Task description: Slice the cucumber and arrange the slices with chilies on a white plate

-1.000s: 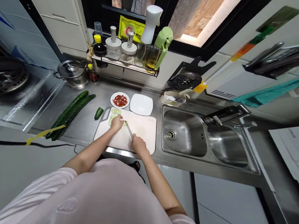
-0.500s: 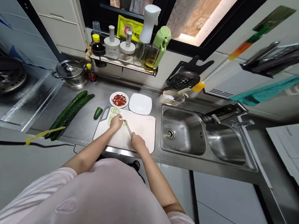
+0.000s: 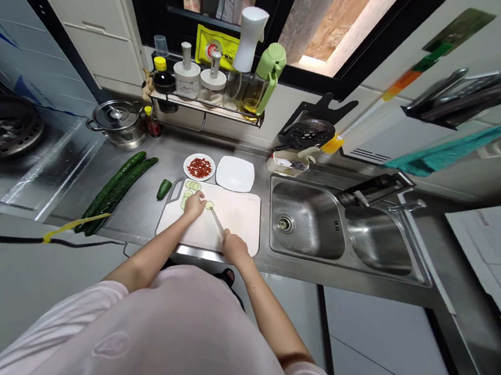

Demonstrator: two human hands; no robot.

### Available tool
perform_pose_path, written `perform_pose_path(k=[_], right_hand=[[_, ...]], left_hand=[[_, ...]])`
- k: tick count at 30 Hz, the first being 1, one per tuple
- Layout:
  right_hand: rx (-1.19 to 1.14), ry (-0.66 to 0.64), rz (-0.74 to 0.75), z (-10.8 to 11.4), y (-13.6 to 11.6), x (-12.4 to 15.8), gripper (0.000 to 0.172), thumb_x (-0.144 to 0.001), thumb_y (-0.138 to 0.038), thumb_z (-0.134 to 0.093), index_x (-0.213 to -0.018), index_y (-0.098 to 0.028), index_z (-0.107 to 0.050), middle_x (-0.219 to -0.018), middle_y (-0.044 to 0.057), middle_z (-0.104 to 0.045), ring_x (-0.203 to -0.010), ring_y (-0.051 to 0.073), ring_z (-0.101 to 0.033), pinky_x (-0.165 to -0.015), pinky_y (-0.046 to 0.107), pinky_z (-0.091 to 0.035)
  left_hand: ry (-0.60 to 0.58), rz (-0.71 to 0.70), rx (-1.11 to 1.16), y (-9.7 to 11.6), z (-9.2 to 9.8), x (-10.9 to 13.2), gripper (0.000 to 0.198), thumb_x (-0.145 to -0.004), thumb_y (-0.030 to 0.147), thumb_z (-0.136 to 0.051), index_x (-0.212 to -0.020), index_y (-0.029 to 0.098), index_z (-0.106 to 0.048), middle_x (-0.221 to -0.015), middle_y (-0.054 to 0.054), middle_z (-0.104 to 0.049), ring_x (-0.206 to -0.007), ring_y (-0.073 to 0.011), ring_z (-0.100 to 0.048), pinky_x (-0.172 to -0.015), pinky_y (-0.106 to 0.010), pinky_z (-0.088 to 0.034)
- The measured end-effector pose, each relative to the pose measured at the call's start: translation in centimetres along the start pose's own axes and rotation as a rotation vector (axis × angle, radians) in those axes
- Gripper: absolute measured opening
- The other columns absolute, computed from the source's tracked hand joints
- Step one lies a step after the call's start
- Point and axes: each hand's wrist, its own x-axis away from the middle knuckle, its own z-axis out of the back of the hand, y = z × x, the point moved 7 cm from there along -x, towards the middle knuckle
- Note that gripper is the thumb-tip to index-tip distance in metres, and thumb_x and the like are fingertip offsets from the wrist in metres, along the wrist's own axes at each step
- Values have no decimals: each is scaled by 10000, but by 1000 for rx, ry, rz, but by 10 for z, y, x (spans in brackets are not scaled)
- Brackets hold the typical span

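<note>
The knife (image 3: pixel 218 221) has just slid back. The right hand (image 3: pixel 234 248) has drawn it a little toward the person's body and off to the right, so the blade lies clear of most of the pale, round end (image 3: pixel 208 205) I can see by the left fingertips. I think that means one stroke of the cutting is done, or nearly so — but I can't tell from here if that round bit is a loose slice or the end of the cucumber piece.

The right hand is wrapped tight round the knife handle. The left hand (image 3: pixel 194 205) is curled in, and looks to be holding the cucumber piece, though its fingers hide nearly all of it. The piece sits on the white chopping board (image 3: pixel 247 217), between the two hands.

Half a second ago the blade was right up against that round end, and the right hand was a bit nearer the left one. The left hand has stayed in the same spot. The thin green slices (image 3: pixel 194 186) lie just beyond and beside it, just as they did. Nothing else has moved that I can see — the dark green stub (image 3: pixel 164 189) and the two long cucumbers (image 3: pixel 120 190) rest on the bench (image 3: pixel 143 223) to the left of the left hand, and the white plate (image 3: pixel 235 174) is past both hands.
</note>
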Motion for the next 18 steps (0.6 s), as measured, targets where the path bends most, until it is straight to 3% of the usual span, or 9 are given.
perform_pose_path(k=[8,18], right_hand=[[-6,10,16,-10,6,4,264,-851,-156,-381,-1107,-166,-443,-935,139,-629,-880,248,-613,-673,304,-413],[-25,49,24,5,-12,-14,282,-846,-104,-332,-1098,-152,-448,-968,142,-627,-898,246,-609,-685,313,-425]], left_hand=[[-9,-1,4,1,1,1,181,-790,301,-535,-955,229,-549,-762,-9,-616,-768,-169,-577,-680,-253,-378],[8,-31,1,-2,-2,-1,163,-795,310,-530,-939,233,-532,-751,-6,-600,-761,-165,-566,-671,-249,-365]])
